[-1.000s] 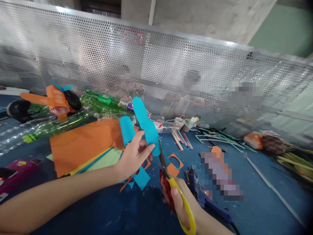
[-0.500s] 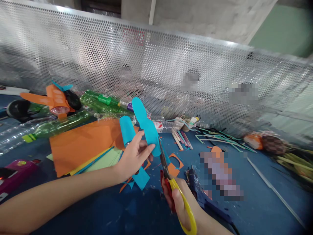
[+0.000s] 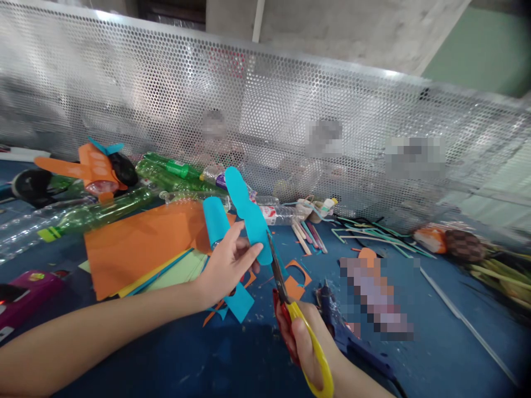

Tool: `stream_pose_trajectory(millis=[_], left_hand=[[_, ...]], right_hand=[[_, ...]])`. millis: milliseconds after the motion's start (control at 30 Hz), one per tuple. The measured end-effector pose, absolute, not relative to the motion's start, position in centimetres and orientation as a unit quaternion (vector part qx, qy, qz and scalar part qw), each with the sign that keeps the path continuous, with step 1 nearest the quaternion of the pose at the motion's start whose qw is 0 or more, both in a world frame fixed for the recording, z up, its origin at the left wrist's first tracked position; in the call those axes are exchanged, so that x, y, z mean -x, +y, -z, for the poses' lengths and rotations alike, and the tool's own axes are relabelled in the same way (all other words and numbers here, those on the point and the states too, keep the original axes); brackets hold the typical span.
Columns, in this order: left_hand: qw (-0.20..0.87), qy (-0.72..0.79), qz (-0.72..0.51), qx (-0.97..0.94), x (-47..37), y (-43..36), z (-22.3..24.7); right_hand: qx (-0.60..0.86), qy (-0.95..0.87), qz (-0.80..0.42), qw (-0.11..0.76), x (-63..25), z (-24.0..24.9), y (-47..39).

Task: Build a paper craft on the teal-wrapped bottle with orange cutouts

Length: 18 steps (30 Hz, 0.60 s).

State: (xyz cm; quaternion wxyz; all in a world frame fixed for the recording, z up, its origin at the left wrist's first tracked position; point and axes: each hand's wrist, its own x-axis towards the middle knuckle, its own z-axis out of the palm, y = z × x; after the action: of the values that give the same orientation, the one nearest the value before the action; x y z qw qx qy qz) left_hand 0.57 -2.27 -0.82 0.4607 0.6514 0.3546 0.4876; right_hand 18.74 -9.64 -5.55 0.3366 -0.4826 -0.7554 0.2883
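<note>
My left hand [image 3: 226, 265] pinches a blue paper cutout [image 3: 248, 213] shaped like a propeller, with rounded ends and a narrow waist. In my right hand [image 3: 305, 337] are scissors [image 3: 296, 315] with one yellow and one red handle. Their blades point up along the cutout's right edge, close to its lower end. Whether the blades touch the paper I cannot tell. Just left of the cutout stands a rolled blue paper tube [image 3: 215, 218]. Blue paper scraps [image 3: 239, 303] lie below my left hand, and an orange scrap with a round hole [image 3: 296, 279] lies behind the scissors.
A blue glue gun [image 3: 338, 320] lies right of my right hand. Orange paper sheets [image 3: 136, 240] spread at left, near plastic bottles [image 3: 103, 207] and an orange paper plane model [image 3: 91, 166]. A perforated metal screen [image 3: 265, 105] closes the back of the blue table [image 3: 182, 354].
Both hands stay almost in place. The scissor blades look slightly wider apart, and the cutout has shifted very little.
</note>
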Motion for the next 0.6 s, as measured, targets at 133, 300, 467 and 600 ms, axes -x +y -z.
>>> stream_pose_trajectory(millis=[133,300,467,600], left_hand=[[0.47,0.353,-0.491,-0.643,-0.7,-2.3,0.8],[0.487,0.351,-0.491,-0.631,-0.4,-2.3,0.3],[0.433,0.381,-0.539,-0.614,-0.2,-1.5,0.3],[0.463,0.352,-0.521,-0.624,-0.3,-1.2,0.5]], right_hand=[[0.487,-0.748,-0.283,0.35,-18.6,5.3,-9.6],[0.481,-0.75,-0.303,0.338,-18.6,5.2,-9.6],[0.468,-0.761,-0.319,0.318,-18.6,5.1,-9.5],[0.446,-0.789,-0.287,0.31,-18.4,4.4,-9.5]])
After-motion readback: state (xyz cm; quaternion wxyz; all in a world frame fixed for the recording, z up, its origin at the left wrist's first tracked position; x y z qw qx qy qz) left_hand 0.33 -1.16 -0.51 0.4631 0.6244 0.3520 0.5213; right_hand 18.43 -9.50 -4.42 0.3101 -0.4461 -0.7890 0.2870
